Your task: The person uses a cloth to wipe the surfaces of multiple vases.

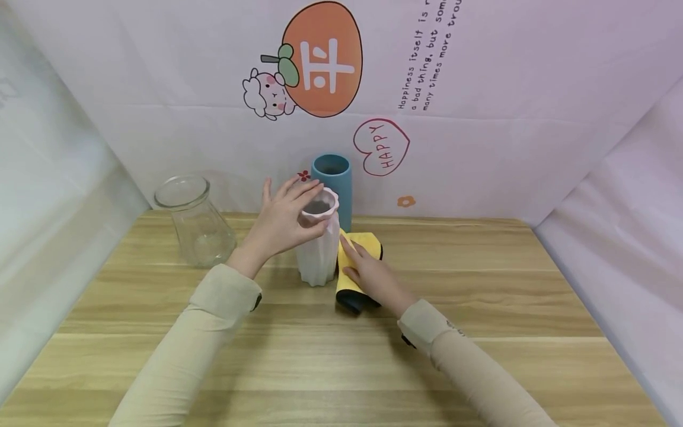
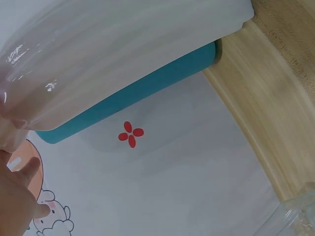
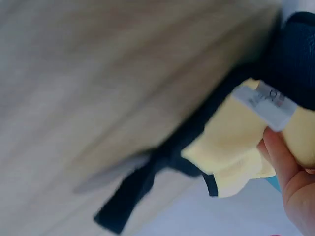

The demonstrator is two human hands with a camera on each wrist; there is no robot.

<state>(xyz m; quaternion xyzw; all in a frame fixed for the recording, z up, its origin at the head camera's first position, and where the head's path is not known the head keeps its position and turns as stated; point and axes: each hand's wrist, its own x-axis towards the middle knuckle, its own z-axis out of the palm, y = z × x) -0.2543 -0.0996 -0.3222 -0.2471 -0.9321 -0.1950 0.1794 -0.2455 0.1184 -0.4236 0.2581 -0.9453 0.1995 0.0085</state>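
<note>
A white fluted vase (image 1: 316,258) stands upright on the wooden table. My left hand (image 1: 283,220) grips it by the rim, fingers over the top and thumb at the near side. In the left wrist view, the glossy vase wall (image 2: 123,54) fills the top, with part of the left hand (image 2: 17,199) at the lower left. Bunched in my right hand (image 1: 376,279) is a yellow cloth (image 1: 368,240) with black edging, held close against the vase's right side. The right wrist view shows the cloth (image 3: 231,128) with a white label (image 3: 268,105), pinched by the right hand's fingers (image 3: 280,157).
Just behind the white vase rises a blue vase (image 1: 341,190), near the back wall. A clear glass vase (image 1: 203,234) stands to the left on the tabletop (image 1: 299,362). Printed white fabric (image 1: 480,160) hangs along the table's back edge.
</note>
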